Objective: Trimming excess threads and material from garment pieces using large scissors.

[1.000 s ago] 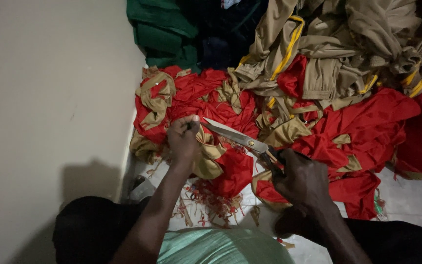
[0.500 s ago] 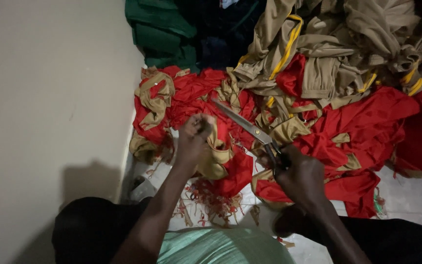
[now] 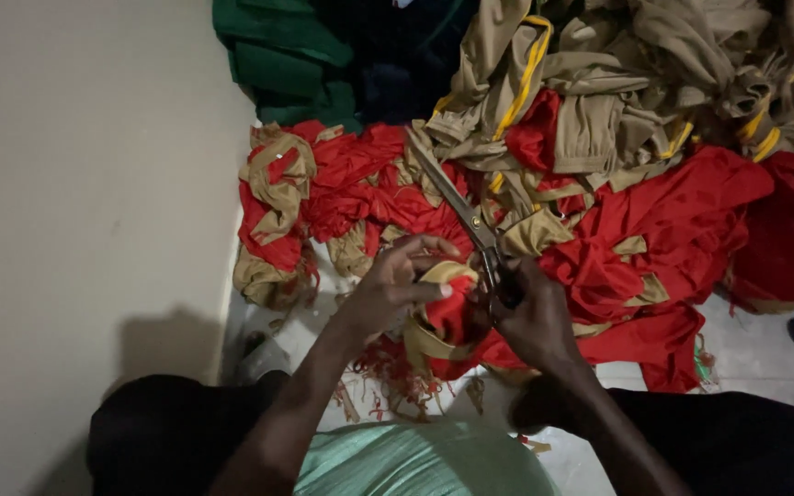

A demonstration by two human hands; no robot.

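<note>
Red cloth piece [image 3: 452, 317] — tan-edged, bunched, crumpled

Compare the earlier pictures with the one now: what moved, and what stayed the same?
The scissors swung from lying nearly level to pointing steeply up-left, their blades drawn together. The left hand slid down, gripping a red and tan fabric piece. The right hand stayed on the handles. The heap of garments lies unchanged.

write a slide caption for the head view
Left hand pinches a red and tan garment piece while the right hand holds scissors above a fabric pile.
</note>
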